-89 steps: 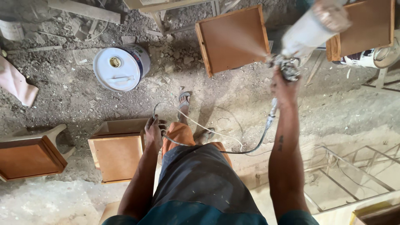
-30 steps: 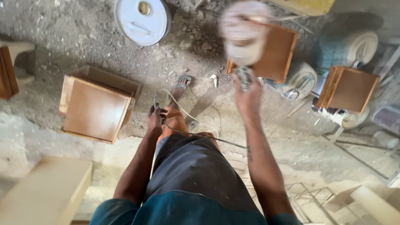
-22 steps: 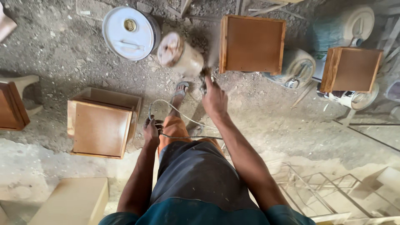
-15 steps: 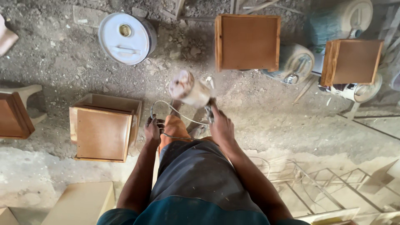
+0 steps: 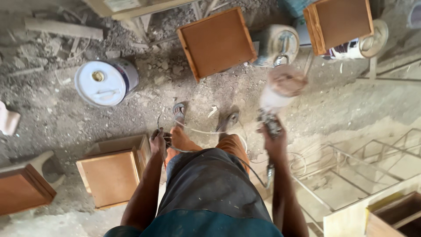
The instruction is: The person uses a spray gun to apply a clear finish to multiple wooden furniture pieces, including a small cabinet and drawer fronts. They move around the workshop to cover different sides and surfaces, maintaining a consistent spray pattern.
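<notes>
The right hand (image 5: pixel 274 141) is clenched around a spray gun (image 5: pixel 277 98) raised just right of the person's feet (image 5: pixel 204 118), while the left hand (image 5: pixel 158 139) grasps a loop of hose (image 5: pixel 193 130) just left of them, beside a wooden drawer (image 5: pixel 113 172).

Bare dirt floor (image 5: pixel 333 109) lies open ahead of the right hand (image 5: pixel 274 138); a wooden box (image 5: pixel 112 175) crowds the left hand (image 5: pixel 158 140), a white bucket (image 5: pixel 105 81) beyond.
</notes>
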A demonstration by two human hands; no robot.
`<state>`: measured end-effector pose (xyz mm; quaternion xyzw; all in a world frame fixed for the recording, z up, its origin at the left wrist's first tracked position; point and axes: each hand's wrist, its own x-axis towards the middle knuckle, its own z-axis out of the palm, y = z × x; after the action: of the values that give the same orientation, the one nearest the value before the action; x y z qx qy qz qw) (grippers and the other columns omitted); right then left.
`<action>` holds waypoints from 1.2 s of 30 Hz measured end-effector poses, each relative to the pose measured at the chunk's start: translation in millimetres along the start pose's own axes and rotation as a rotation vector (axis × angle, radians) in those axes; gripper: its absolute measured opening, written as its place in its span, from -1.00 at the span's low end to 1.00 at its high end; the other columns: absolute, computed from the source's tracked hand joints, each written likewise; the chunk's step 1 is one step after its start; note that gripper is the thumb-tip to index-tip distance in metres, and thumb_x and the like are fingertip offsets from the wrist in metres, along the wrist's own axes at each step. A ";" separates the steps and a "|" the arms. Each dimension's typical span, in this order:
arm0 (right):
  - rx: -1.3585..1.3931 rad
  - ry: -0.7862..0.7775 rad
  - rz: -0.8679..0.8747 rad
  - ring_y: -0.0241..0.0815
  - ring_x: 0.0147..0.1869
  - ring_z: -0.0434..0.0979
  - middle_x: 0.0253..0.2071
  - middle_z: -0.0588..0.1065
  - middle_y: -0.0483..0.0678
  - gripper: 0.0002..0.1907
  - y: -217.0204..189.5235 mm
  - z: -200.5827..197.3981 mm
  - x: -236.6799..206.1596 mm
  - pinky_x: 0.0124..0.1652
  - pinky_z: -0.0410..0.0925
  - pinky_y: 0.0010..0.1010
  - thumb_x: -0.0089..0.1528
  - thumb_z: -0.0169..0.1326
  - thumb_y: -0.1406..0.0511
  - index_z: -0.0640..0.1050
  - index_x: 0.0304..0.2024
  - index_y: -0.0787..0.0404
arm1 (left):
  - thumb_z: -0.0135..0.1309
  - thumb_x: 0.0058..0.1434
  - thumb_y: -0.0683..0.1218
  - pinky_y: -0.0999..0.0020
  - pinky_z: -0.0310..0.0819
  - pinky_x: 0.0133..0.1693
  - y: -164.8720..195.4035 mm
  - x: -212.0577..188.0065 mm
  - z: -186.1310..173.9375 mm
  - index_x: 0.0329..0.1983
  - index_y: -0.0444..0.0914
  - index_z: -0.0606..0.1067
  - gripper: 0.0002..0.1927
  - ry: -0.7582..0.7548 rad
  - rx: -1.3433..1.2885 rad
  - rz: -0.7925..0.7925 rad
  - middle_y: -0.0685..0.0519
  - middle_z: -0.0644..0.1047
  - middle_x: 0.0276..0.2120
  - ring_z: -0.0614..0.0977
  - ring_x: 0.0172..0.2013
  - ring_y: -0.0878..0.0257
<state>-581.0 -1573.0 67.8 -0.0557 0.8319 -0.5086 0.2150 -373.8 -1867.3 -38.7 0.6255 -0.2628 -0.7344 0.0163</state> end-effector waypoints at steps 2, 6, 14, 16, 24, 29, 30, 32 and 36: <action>0.030 0.063 -0.047 -0.27 -0.14 0.64 -0.06 0.59 0.04 -0.65 0.5 -47.9 21.4 -0.25 0.57 -0.50 0.32 0.09 0.46 0.50 0.18 0.32 | -0.09 0.44 -0.03 0.32 0.32 -0.57 -9.7 -5.6 25.6 -0.07 -0.27 0.45 -0.78 0.006 0.049 -0.028 -0.03 0.54 -0.48 0.48 -0.61 0.25; 0.092 0.225 0.258 -0.35 -0.41 0.53 -0.33 0.55 -0.07 -0.74 2.2 -128.7 71.5 -0.61 0.17 -0.56 0.36 0.13 0.37 0.56 0.11 0.23 | -0.07 0.40 -0.03 0.28 0.36 -0.57 -37.1 -15.0 81.1 -0.06 -0.25 0.46 -0.78 0.004 0.087 0.002 -0.11 0.56 -0.49 0.49 -0.62 0.20; 0.437 0.175 0.253 -0.40 -0.60 0.34 -0.51 0.44 -0.18 -0.90 44.6 -269.5 229.6 -0.64 0.12 -0.54 0.39 0.20 0.32 0.52 -0.13 0.15 | -0.02 0.43 0.04 0.35 0.33 -0.51 -130.5 -43.0 206.6 0.08 -0.27 0.44 -0.67 0.172 0.150 0.065 -0.06 0.61 -0.39 0.54 -0.53 0.23; 0.450 0.173 0.248 -0.39 -0.55 0.44 -0.48 0.51 -0.18 -0.91 57.8 -292.9 257.6 -0.63 0.16 -0.55 0.40 0.20 0.33 0.53 -0.12 0.17 | -0.02 0.40 -0.05 0.37 0.37 -0.49 -147.8 -46.6 233.6 0.16 -0.19 0.41 -0.70 0.137 0.021 0.090 -0.09 0.61 -0.37 0.53 -0.52 0.23; 0.480 -0.016 0.222 -0.44 -0.69 0.23 -0.61 0.36 -0.22 -0.73 111.1 -397.0 263.7 -0.72 0.06 -0.55 0.34 0.10 0.37 0.56 0.10 0.17 | -0.07 0.44 -0.05 0.28 0.43 -0.47 -198.1 -63.3 309.5 0.09 -0.25 0.41 -0.75 0.164 0.055 0.128 -0.15 0.60 -0.38 0.54 -0.54 0.14; 0.389 -0.042 0.411 -0.43 -0.61 0.30 -0.52 0.47 -0.13 -0.72 158.4 -452.6 209.8 -0.67 0.08 -0.57 0.36 0.06 0.39 0.53 0.13 0.23 | -0.06 0.43 -0.03 0.28 0.49 -0.42 -213.6 -46.9 336.2 0.07 -0.23 0.44 -0.76 0.117 0.099 0.132 -0.13 0.61 -0.38 0.57 -0.54 0.16; 0.355 -0.042 0.427 -0.41 -0.60 0.33 -0.48 0.52 -0.08 -0.70 165.9 -457.7 203.6 -0.67 0.09 -0.57 0.35 0.04 0.40 0.53 0.15 0.23 | -0.05 0.43 -0.03 0.28 0.48 -0.43 -216.3 -42.5 340.7 0.06 -0.23 0.44 -0.76 0.100 0.108 0.138 -0.14 0.60 -0.39 0.56 -0.55 0.15; 0.394 -0.039 0.380 -0.37 -0.34 0.56 -0.25 0.56 -0.08 -0.66 177.0 -464.0 195.4 -0.58 0.22 -0.62 0.37 0.00 0.42 0.50 0.20 0.25 | -0.04 0.45 -0.03 0.28 0.47 -0.45 -219.4 -36.3 346.0 0.04 -0.23 0.45 -0.78 0.078 0.136 0.126 -0.14 0.60 -0.39 0.55 -0.56 0.15; 0.423 -0.015 0.468 -0.26 -0.17 0.67 -0.16 0.58 0.00 -0.63 190.3 -460.6 206.4 -0.62 0.17 -0.58 0.38 -0.05 0.43 0.48 0.24 0.22 | -0.02 0.46 -0.03 0.30 0.44 -0.47 -227.2 -33.0 344.3 0.06 -0.21 0.45 -0.78 0.149 0.217 0.089 -0.12 0.61 -0.37 0.56 -0.54 0.19</action>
<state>-933.9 -1167.8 19.8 0.1796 0.6961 -0.6067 0.3393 -616.7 -1534.1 -73.7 0.6640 -0.3664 -0.6519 0.0007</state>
